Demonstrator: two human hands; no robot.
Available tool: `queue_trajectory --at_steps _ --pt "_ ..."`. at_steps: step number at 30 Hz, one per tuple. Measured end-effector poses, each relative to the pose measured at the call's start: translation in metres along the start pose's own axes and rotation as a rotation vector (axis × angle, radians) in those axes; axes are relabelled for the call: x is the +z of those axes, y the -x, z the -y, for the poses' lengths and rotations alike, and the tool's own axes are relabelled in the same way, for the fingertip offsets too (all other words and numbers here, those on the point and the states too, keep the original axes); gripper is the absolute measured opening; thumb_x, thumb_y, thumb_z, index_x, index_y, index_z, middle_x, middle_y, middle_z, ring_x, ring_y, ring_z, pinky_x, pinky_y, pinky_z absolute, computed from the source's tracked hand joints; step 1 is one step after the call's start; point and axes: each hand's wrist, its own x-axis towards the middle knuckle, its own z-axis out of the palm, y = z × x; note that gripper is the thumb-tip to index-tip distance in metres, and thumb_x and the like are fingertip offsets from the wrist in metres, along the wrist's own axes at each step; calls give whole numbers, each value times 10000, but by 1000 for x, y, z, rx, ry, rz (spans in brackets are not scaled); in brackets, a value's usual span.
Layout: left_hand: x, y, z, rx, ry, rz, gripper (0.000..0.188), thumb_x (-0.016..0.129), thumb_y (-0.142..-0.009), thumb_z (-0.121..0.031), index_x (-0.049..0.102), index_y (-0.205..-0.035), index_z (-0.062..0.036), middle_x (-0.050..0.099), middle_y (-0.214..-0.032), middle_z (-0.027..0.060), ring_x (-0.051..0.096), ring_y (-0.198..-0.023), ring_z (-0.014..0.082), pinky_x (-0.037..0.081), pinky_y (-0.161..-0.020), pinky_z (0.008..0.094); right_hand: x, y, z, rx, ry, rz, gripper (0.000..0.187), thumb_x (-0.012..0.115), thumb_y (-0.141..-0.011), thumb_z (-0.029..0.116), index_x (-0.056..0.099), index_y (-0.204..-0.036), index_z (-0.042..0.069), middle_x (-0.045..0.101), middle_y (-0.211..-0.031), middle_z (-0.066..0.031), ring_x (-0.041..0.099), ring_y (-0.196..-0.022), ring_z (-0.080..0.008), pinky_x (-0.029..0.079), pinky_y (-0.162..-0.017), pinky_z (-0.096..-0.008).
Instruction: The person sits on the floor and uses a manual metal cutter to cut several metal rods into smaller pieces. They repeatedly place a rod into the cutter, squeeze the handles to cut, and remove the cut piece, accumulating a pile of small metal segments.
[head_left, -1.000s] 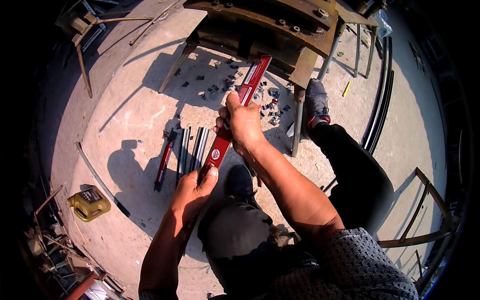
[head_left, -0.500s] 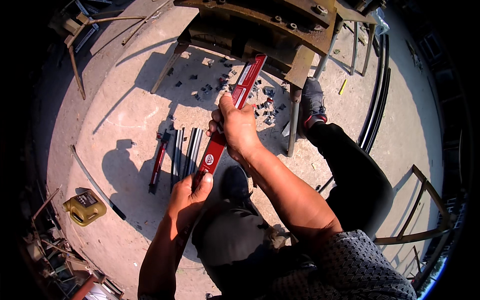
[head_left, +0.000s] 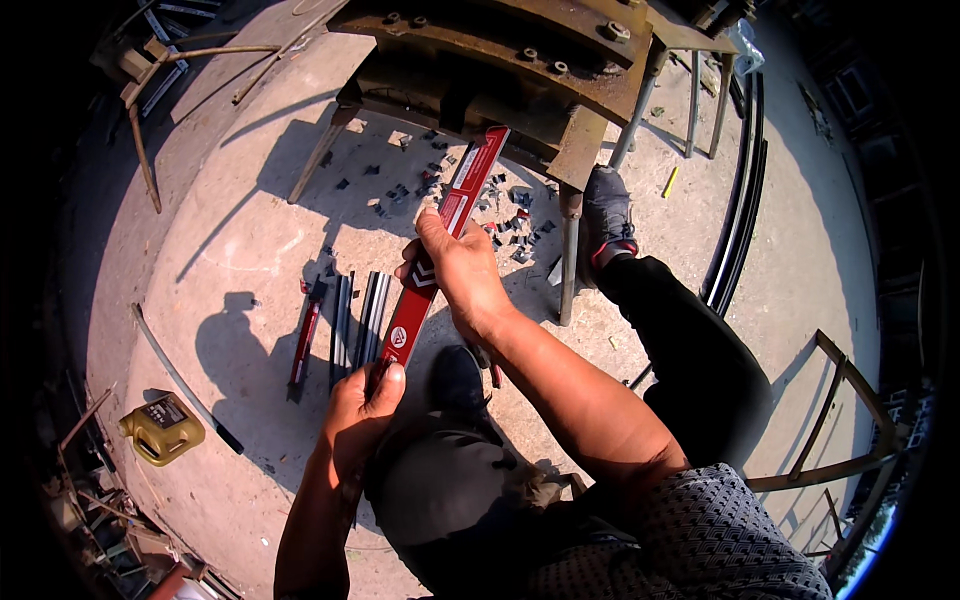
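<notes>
A long, flat red strip with white markings slants up and away from me, held in both hands. My left hand is closed round its near part, thumb on top. Farther up, my right hand grips it with the fingers wrapped round its edge. The strip's far end lies in front of the lower lip of a rust-brown metal machine; whether they touch I cannot tell. Small dark cut pieces lie scattered on the floor beneath.
Several grey metal profiles and another red strip lie left of my shoe. An olive-gold jug and a grey tube are farther left. Long black bars and a brown metal frame are at right.
The whole view has shifted slightly, with the machine lower and farther left in it. Both hands keep their hold, and the red strip stays nearly the same relative to the machine.
</notes>
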Motion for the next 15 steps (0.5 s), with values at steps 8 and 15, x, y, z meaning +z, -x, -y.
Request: queue_trajectory --at_steps 8,15 --pt "-3 2 5 10 -24 -16 498 622 -1010 -504 647 -992 -7 588 -800 39 523 -785 131 459 -740 334 -34 -3 39 -601 750 -425 517 729 -934 291 492 -1258 -35 581 -1078 -183 631 -913 -297 519 -830 -422" --pt "0 5 -8 1 -106 -34 505 604 -1013 -502 647 -1038 1 629 -858 85 562 -816 175 474 -782 359 -41 -21 89 -780 1217 -331 326 689 -926 191 616 -1224 83 626 -1005 -208 674 -899 -412 543 -760 -506"
